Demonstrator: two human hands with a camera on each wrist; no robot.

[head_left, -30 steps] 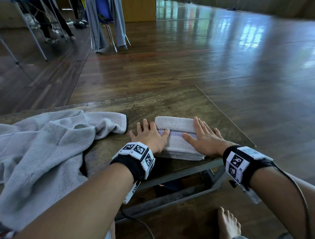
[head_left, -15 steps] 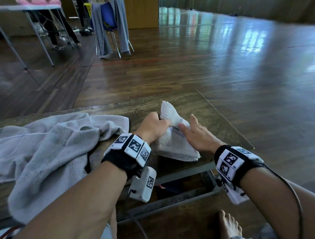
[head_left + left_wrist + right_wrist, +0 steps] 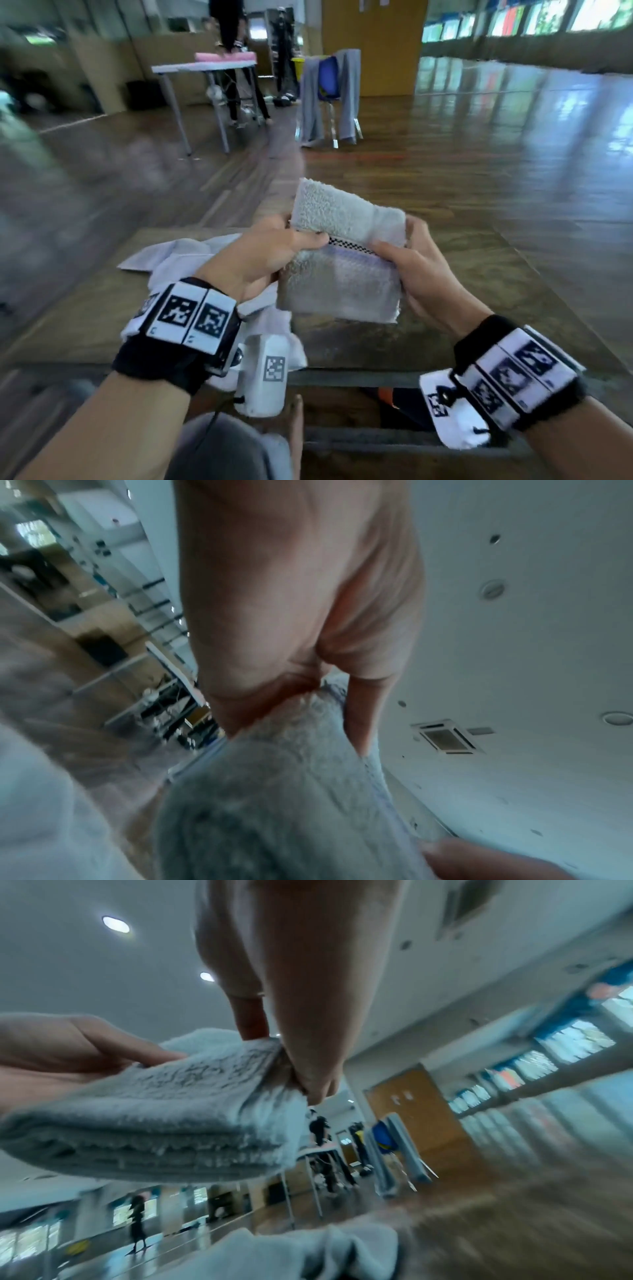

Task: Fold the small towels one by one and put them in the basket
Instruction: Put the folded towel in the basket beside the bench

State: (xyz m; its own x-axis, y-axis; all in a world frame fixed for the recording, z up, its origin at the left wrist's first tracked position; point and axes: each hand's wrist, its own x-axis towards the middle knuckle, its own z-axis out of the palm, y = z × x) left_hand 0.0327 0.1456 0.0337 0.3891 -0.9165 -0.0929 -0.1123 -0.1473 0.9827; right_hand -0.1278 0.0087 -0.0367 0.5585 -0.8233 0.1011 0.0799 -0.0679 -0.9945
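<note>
A folded small white towel (image 3: pixel 342 270) with a checkered band is held up in the air above the low wooden table (image 3: pixel 462 308). My left hand (image 3: pixel 270 257) grips its left edge, thumb on top. My right hand (image 3: pixel 414 270) grips its right edge, fingers behind. In the left wrist view the towel (image 3: pixel 291 804) fills the lower middle under my left hand (image 3: pixel 301 642). In the right wrist view the towel (image 3: pixel 164 1118) shows stacked layers, pinched by my right hand (image 3: pixel 301 1031), and the left hand's fingers (image 3: pixel 103 1047) hold its far side. No basket is in view.
A larger grey towel (image 3: pixel 191 260) lies crumpled on the table's left part. My bare foot (image 3: pixel 296 438) is below the table's front edge. Farther back stand a folding table (image 3: pixel 205 68), a blue chair draped with grey cloth (image 3: pixel 329 92), and a standing person (image 3: pixel 229 41).
The folded towel was pressed flat on the table; both hands took hold of its sides and lifted it up. My head view has tilted up toward the room.
</note>
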